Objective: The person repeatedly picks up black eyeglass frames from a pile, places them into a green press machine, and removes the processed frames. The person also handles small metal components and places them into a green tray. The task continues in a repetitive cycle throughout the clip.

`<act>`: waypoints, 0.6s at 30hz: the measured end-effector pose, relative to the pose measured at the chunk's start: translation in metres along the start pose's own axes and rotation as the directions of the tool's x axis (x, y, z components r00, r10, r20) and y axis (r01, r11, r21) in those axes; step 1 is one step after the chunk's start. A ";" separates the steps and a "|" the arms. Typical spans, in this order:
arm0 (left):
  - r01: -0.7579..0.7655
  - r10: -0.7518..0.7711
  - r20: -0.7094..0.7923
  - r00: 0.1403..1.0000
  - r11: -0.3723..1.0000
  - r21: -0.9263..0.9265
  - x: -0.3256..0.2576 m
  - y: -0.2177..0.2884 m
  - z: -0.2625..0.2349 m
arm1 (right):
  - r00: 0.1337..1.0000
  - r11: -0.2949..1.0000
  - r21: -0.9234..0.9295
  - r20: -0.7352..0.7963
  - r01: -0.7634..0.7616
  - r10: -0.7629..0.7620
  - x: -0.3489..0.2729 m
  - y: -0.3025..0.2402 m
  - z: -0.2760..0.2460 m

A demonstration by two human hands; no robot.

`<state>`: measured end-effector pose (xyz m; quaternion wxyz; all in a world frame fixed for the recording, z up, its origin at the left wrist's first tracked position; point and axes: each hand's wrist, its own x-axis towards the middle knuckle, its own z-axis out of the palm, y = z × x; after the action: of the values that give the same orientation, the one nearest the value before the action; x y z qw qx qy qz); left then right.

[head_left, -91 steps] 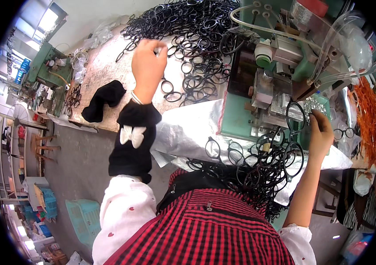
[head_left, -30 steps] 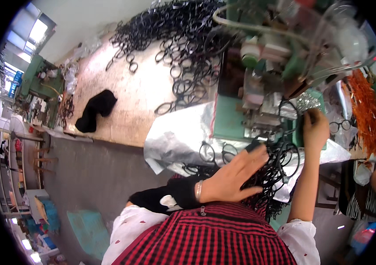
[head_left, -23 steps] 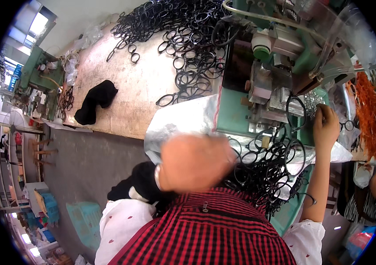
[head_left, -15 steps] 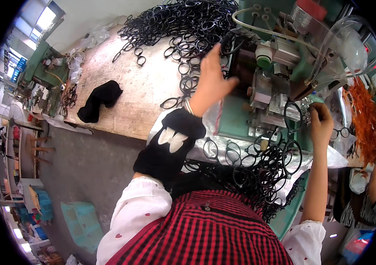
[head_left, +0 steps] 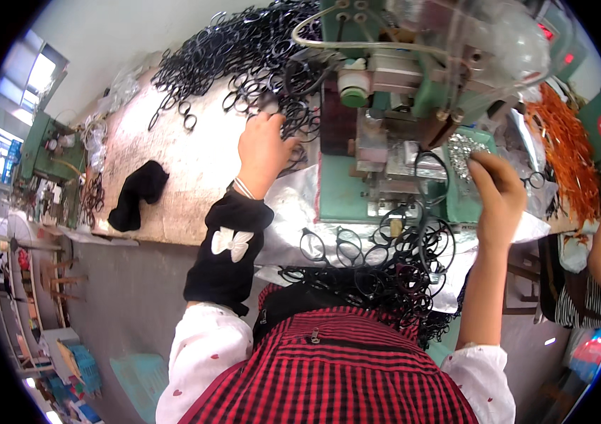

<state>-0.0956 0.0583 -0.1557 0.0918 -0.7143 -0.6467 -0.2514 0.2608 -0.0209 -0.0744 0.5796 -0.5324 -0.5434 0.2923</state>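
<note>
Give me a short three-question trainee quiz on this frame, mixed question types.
1. True or false: the left hand rests on the black cloth.
2. Which hand is raised by the green machine, near the tray of small silvery parts? A) left B) right
3. What colour is the heap of frames at the far right of the bench?

Key:
1. False: it reaches into the pile of black eyeglass frames; the cloth lies apart on the wooden bench.
2. B.
3. Orange.
</note>
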 end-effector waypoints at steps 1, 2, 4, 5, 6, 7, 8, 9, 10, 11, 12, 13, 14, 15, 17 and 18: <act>0.011 -0.011 -0.003 1.000 1.000 -0.022 -0.003 -0.009 0.013 | 0.999 0.999 0.041 0.024 0.023 -0.024 0.008 -0.007 0.015; 0.016 -0.017 -0.039 0.999 0.999 -0.029 -0.007 -0.020 0.023 | 0.996 0.995 0.099 0.079 0.021 -0.029 0.014 -0.007 0.025; 0.128 -0.127 -0.033 0.991 0.992 0.015 -0.013 -0.039 0.027 | 0.995 0.987 0.150 0.064 0.061 -0.071 0.012 -0.003 0.041; 0.166 -0.165 -0.031 0.986 0.986 0.023 -0.018 -0.046 0.021 | 0.993 0.979 0.174 0.034 0.104 -0.112 0.010 -0.005 0.046; 0.168 -0.169 -0.057 0.984 0.986 -0.019 -0.024 -0.047 0.013 | 0.991 0.973 0.190 0.013 0.131 -0.136 0.004 -0.004 0.049; 0.148 -0.159 -0.122 0.980 0.984 -0.094 -0.021 -0.048 0.006 | 0.993 0.971 0.208 -0.026 0.119 -0.116 0.001 -0.009 0.053; 0.078 -0.129 -0.293 0.947 0.980 -0.180 -0.021 -0.042 -0.003 | 0.993 0.967 0.230 -0.067 0.112 -0.100 0.000 -0.010 0.056; -0.010 -0.107 -0.436 0.893 0.966 -0.257 -0.017 -0.039 -0.013 | 0.990 0.965 0.225 -0.063 0.137 -0.126 0.001 -0.006 0.057; 0.058 -0.270 -0.400 0.876 0.882 -0.468 -0.018 -0.031 -0.023 | 0.998 0.920 0.387 -0.031 0.059 -0.051 0.000 -0.005 0.052; -0.006 -0.415 -0.323 0.850 0.607 -0.795 -0.015 -0.021 -0.034 | 1.000 0.844 0.536 0.018 -0.013 0.004 0.002 -0.007 0.044; -0.099 -0.445 -0.385 0.808 0.542 -0.835 -0.011 0.005 -0.060 | 0.996 0.742 0.665 0.080 -0.087 0.045 0.006 -0.011 0.034; -0.188 -0.438 -0.410 0.800 0.466 -0.864 -0.010 0.029 -0.087 | 0.972 0.520 0.845 0.210 -0.124 -0.109 0.005 -0.029 0.013; -0.267 -0.400 -0.402 0.824 0.352 -0.897 -0.010 0.045 -0.116 | 0.892 0.300 0.938 0.281 -0.177 -0.355 0.006 -0.043 -0.010; -0.367 -0.260 -0.437 0.861 0.277 -0.888 -0.015 0.063 -0.145 | 0.893 0.260 0.951 0.259 -0.168 -0.369 0.002 -0.040 -0.028; -0.474 -0.046 -0.489 0.871 0.183 -0.861 -0.030 0.092 -0.175 | 0.886 0.168 0.970 0.232 -0.178 -0.401 -0.003 -0.035 -0.060; -0.503 0.064 -0.500 0.864 0.172 -0.847 -0.034 0.105 -0.175 | 0.760 0.013 0.976 0.176 -0.216 -0.626 0.000 -0.024 -0.065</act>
<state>-0.0366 -0.0668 -0.0019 -0.2074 -0.6662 -0.1745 -0.6947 0.3163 -0.0468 -0.0412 0.6156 0.2317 -0.4120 0.6305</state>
